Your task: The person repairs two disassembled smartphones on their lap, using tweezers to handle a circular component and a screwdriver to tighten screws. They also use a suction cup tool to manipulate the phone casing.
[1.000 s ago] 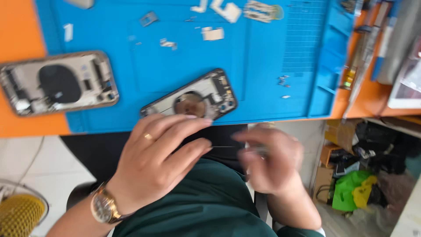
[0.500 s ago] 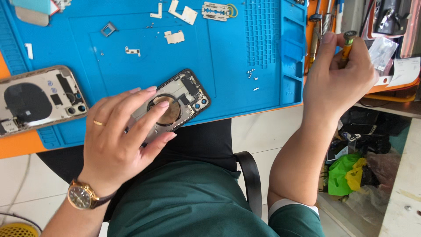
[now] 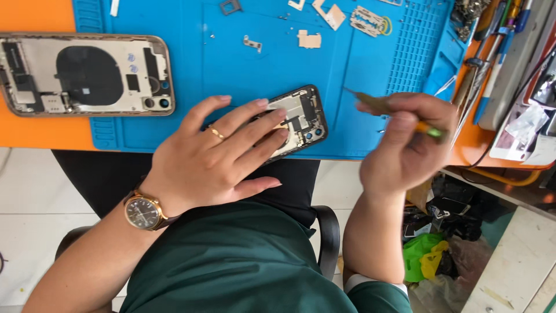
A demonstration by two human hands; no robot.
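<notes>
Blue mat [image 3: 359,75], opened phone [image 3: 298,119] underhand.

Blue mat [image 3: 243,69] on an orange table [image 3: 40,136]; gold ring [image 3: 216,133]; green shirt [image 3: 231,266].

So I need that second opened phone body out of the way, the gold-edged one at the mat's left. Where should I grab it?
Grip the gold-edged phone body by its two long edges, reaching down from above. It lies flat, open side up, so pinching the frame likely spares the exposed parts. The left hand is nearest.
</notes>
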